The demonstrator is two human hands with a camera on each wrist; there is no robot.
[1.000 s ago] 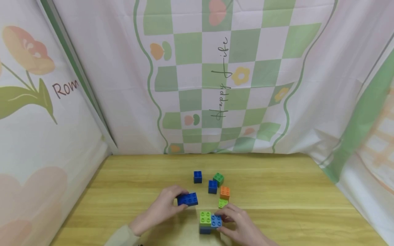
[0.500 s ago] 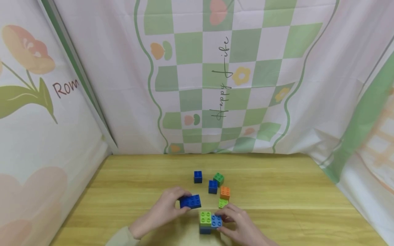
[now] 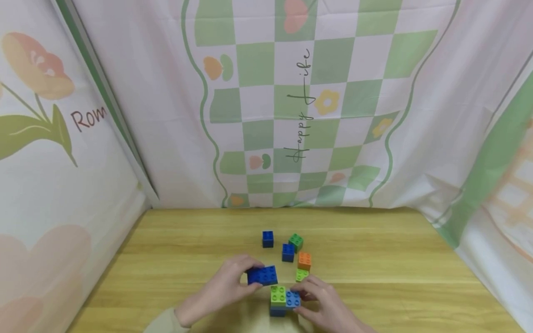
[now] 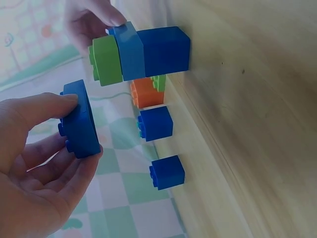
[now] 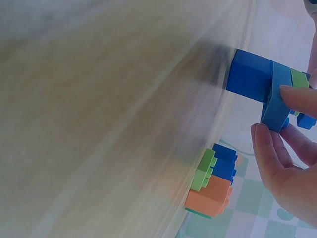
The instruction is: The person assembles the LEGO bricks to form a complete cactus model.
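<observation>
My left hand point(image 3: 229, 282) pinches a long dark blue toy building brick point(image 3: 262, 275) between thumb and fingers, held above the table just behind and left of a small stack. In the left wrist view this blue brick point(image 4: 80, 119) shows its studs toward the palm. The stack has a dark blue brick point(image 4: 166, 51) at the bottom, a lighter blue brick point(image 3: 293, 299) across it, and a lime green brick point(image 3: 278, 295) on top at the left. My right hand point(image 3: 322, 303) pinches the overhanging right end of the lighter blue brick.
Behind the stack lie loose bricks on the wooden table point(image 3: 175, 240): a lime one point(image 3: 301, 275), an orange one point(image 3: 304, 260), a green one point(image 3: 296, 241) and two dark blue bricks point(image 3: 288, 252). A patterned curtain point(image 3: 254, 106) hangs along the table's back edge.
My left hand has moved right and slightly toward me with the long blue brick, bringing it closer to the stack. The right hand and the stack have stayed in place.
</observation>
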